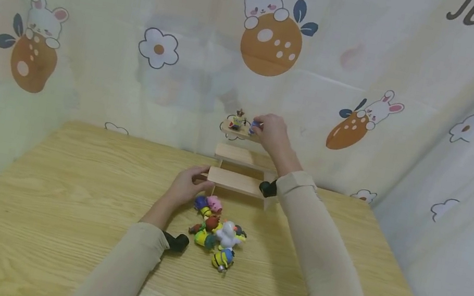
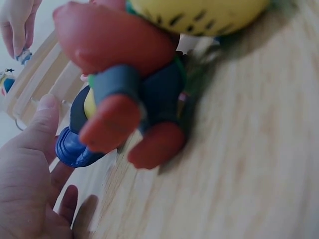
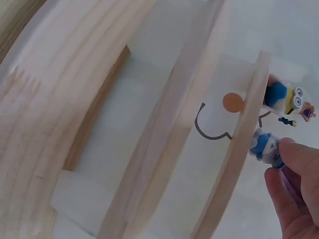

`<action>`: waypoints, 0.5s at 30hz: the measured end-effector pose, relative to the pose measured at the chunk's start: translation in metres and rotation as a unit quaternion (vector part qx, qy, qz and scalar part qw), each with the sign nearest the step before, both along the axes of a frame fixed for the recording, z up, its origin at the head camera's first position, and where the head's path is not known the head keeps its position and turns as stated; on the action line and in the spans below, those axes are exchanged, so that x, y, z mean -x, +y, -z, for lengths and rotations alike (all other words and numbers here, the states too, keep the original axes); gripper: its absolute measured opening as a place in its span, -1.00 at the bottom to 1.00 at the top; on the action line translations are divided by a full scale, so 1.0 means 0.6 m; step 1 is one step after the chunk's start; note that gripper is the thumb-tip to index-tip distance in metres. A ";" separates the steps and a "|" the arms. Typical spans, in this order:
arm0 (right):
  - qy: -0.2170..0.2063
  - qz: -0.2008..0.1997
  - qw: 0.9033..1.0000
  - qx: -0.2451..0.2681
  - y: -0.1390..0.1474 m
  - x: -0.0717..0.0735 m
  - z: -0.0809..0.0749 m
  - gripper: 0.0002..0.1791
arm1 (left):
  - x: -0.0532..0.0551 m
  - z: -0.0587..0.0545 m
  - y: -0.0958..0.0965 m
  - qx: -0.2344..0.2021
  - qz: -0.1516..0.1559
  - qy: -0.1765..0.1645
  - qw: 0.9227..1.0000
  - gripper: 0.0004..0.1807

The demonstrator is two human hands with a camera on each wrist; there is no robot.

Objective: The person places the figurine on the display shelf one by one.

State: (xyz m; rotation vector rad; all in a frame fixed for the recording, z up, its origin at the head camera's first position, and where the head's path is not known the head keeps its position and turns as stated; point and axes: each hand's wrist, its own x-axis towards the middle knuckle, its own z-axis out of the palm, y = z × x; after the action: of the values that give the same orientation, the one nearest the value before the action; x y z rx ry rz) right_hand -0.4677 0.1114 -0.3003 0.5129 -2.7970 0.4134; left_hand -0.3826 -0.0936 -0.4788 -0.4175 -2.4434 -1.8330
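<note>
My right hand (image 1: pixel 274 132) pinches a small blue-and-white figurine (image 3: pixel 266 148) between thumb and fingertips, right at the top board of a three-step wooden stand (image 1: pixel 236 181). Beside it on that board stands a yellow-and-blue minion figurine (image 1: pixel 236 120) with a crown. My left hand (image 1: pixel 185 184) is at the left end of the lowest step, thumb and fingers spread by its edge. Just in front of that hand lies a pile of toy figurines, among them a pink pig (image 1: pixel 214 203), a white bird-like figure (image 1: pixel 228 235) and a yellow-and-blue minion (image 1: pixel 223 259).
The stand is on a wood-grain table (image 1: pixel 65 202) close to a curtain (image 1: pixel 189 92) printed with rabbits and fruit. Large in the left wrist view is a figurine with red feet (image 2: pixel 110 123). Dark wrist-camera mounts (image 1: pixel 175 242) show at both cuffs.
</note>
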 end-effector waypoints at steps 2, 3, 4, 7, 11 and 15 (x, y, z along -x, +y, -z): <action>0.000 0.004 1.000 0.002 -0.001 0.002 0.003 -0.66 | 0.000 0.000 -0.001 0.002 0.000 0.004 1.000 -0.33; -0.001 0.005 1.000 0.006 -0.001 0.003 0.004 -0.66 | 0.000 0.000 -0.001 0.002 0.002 0.006 1.000 -0.34; -0.004 0.005 1.000 0.012 -0.002 0.004 0.006 -0.66 | 0.000 0.001 -0.001 0.001 0.003 0.007 1.000 -0.33; -0.011 0.004 1.000 0.017 -0.005 0.006 0.011 -0.65 | 0.001 0.004 -0.001 -0.001 0.008 0.006 1.000 -0.34; -0.009 -0.002 1.000 0.013 -0.007 0.006 0.014 -0.64 | 0.003 0.007 -0.001 0.004 0.004 0.003 1.000 -0.33; 0.004 -0.004 1.000 0.009 -0.007 0.007 0.015 -0.63 | 0.004 0.004 0.000 0.009 -0.001 0.006 1.000 -0.34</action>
State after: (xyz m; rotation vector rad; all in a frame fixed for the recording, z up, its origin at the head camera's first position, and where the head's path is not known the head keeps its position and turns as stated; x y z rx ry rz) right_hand -0.4718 0.1073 -0.3095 0.5210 -2.7827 0.4377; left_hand -0.3852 -0.0938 -0.4809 -0.4250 -2.4533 -1.8041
